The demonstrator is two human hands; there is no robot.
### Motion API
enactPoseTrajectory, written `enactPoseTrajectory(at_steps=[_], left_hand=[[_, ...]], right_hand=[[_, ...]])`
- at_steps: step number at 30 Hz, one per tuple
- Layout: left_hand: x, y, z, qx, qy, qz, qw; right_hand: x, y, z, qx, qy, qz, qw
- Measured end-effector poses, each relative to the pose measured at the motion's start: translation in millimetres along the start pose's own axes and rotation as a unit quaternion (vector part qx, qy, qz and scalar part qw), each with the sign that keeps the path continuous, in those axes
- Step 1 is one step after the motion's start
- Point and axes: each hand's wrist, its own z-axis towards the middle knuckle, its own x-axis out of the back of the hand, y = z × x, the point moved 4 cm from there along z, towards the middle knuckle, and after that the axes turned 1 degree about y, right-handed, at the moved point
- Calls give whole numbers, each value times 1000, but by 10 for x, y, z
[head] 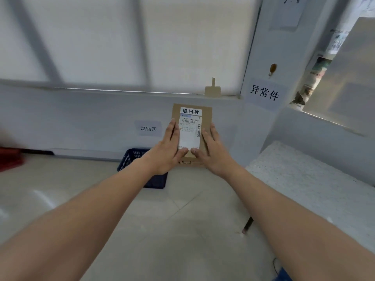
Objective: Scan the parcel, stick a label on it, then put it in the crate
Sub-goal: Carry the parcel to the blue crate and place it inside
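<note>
Pale tiled floor [142,230] fills the lower view; a grey-white wall [81,118] with frosted window panels [91,41] stands behind. A white rough-textured surface [304,179] occupies the right side, one dark leg [248,224] showing beneath its edge.

A dark blue perforated plastic crate [134,159] sits on the floor against the wall, largely hidden behind the left forearm; its interior cannot be seen. A red object [10,159] at the left edge is cut off and blurred.

The flat brown cardboard parcel [206,126] is held up in the air in front of the wall, above and just right of the crate, its labelled face towards the camera. It bears a white shipping label [189,134] with barcodes, small print illegible, and above it a white strip label [190,111] reading 退回件.

Left hand [168,151] and right hand [213,151] clasp the parcel from opposite sides: each grip has fingers laid flat along a side and the thumb pressed on the lower front, thumbs nearly meeting.

Wall signs read 退回区 [148,128] and 异常件 [264,92]. A small cardboard piece [212,90] stands on the sill. A brown hook [273,68] is fixed above the right sign.
</note>
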Motion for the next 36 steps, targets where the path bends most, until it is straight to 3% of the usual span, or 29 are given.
enactPoseTrajectory(at_steps=[9, 26, 36], left_hand=[[308, -909, -3, 50, 14, -15, 999], [286, -2281, 1134, 136, 19, -8, 991], [353, -3535, 1485, 161, -11, -31, 986]], right_hand=[[-668, -310, 675, 1, -62, 17, 998], [-1549, 437, 2456, 1, -144, 50, 988], [-2389, 522, 3301, -8, -164, 34, 986]])
